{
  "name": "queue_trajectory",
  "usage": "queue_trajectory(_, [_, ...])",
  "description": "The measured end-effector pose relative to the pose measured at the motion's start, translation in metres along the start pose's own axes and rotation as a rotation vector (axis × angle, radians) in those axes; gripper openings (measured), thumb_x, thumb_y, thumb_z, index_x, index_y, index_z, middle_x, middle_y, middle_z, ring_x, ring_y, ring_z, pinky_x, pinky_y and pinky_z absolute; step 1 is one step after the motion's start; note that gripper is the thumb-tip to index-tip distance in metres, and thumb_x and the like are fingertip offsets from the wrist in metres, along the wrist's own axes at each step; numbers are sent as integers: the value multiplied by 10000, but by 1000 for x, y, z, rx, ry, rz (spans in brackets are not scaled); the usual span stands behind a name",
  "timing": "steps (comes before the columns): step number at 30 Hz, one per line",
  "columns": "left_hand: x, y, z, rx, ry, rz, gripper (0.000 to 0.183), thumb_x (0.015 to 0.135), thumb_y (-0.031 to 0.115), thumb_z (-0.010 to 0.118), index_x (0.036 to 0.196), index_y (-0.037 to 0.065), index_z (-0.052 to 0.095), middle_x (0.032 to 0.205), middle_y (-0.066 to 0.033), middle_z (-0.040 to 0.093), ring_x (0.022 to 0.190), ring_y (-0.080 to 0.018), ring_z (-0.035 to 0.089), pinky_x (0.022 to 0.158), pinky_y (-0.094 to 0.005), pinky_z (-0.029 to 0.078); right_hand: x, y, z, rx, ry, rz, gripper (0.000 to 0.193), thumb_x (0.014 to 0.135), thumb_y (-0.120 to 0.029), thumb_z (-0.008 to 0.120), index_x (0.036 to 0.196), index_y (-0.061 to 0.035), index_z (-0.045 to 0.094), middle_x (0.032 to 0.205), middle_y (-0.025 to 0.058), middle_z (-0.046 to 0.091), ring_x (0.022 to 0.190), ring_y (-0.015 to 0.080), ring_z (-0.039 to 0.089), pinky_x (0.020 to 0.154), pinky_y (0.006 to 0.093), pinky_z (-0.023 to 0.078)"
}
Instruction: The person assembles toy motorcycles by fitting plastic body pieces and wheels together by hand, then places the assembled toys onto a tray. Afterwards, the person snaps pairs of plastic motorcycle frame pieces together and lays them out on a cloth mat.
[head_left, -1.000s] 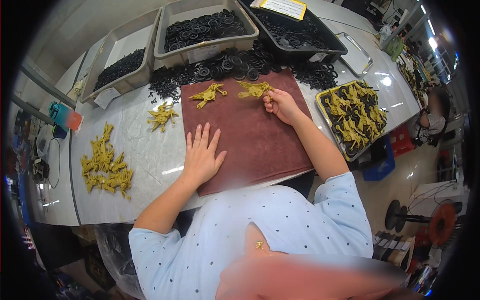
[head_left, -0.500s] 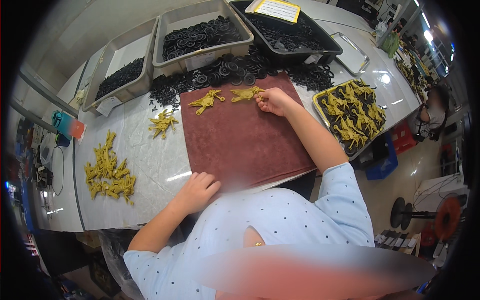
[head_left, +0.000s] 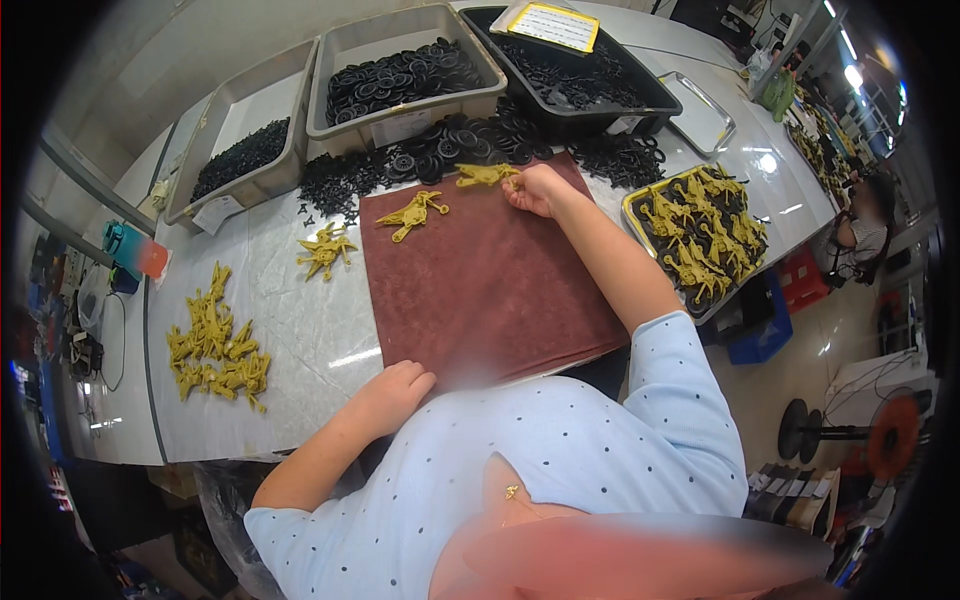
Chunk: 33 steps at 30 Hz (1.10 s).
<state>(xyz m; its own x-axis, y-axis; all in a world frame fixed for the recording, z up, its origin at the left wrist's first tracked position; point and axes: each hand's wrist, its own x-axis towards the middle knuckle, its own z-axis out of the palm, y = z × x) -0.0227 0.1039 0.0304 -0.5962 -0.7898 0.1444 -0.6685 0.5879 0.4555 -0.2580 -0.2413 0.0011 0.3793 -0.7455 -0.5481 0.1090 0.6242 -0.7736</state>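
My right hand (head_left: 535, 192) is closed on the right end of a yellow plastic part (head_left: 485, 175), pinching it between thumb and fingers. This part lies across the far edge of a dark red cloth mat (head_left: 490, 275), beside black wheels (head_left: 462, 143). Left of it, a second yellow part (head_left: 412, 215) rests on the mat. My left hand (head_left: 398, 390) rests at the mat's near left corner, holding nothing that shows; its fingers are extended and lie close together. On the table farther left sit a single yellow part (head_left: 325, 250) and a pile of similar ones (head_left: 215, 345).
Behind the mat stand a grey bin of small black pieces (head_left: 300, 120), a grey bin of black wheels (head_left: 497, 92) and a black bin (head_left: 660, 100). A tray (head_left: 632, 225) of yellow and black parts stands right. A blue-green bottle (head_left: 122, 242) stands left.
My right hand has moved the yellow part slightly away from me, to the mat's far edge. The mat and the other part on it have shifted slightly toward me.
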Motion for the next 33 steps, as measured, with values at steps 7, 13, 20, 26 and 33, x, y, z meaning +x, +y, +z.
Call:
queue_trajectory(7, [7, -2, -13, -73, -69, -65, 171, 764, 101, 603, 918, 30, 583, 856, -132, 555, 836, -301, 561, 728, -380, 487, -14, -15, 12, -193, 29, -21, 198, 977, -63, 386, 976, 43, 553, 769, 39, 557, 588, 83, 526, 514, 200, 473])
queue_trajectory(13, [86, -52, -46, 105, 362, 3, 193, 749, 52, 666, 931, 34, 604, 910, -131, 612, 890, -317, 577, 763, -405, 475, -23, -6, -9, -218, 3, 42, 208, 981, -90, 404, 958, 34, 570, 718, 26, 555, 558, 78, 520, 499, 196, 467])
queue_trajectory(20, [149, -141, -40, 471, 259, -331, 550, 716, 206, 741, 1206, 76, 529, 1120, -117, 592, 1077, -296, 544, 898, -392, 418, -34, -6, 10, -553, 74, -36, 234, 989, -142, 388, 1027, 33, 538, 741, 105, 635, 545, 118, 566, 495, 221, 478])
queue_trajectory(26, [151, -162, -43, 407, 257, -302, 471, 740, 204, 725, 1173, 81, 586, 1104, -76, 616, 1071, -254, 558, 851, -410, 403, -45, -4, 14, -877, 244, -171, 334, 980, -307, 433, 1097, -14, 544, 807, 165, 674, 692, 222, 670, 586, 331, 530])
queue_trajectory(33, [145, -172, -46, 316, 239, -241, 392, 782, 95, 667, 1171, 101, 619, 1176, -42, 616, 1084, -245, 545, 888, -396, 386, -32, 23, 10, -1388, 393, -660, 359, 859, -258, 616, 1025, 55, 561, 882, 269, 649, 911, 399, 622, 816, 453, 485])
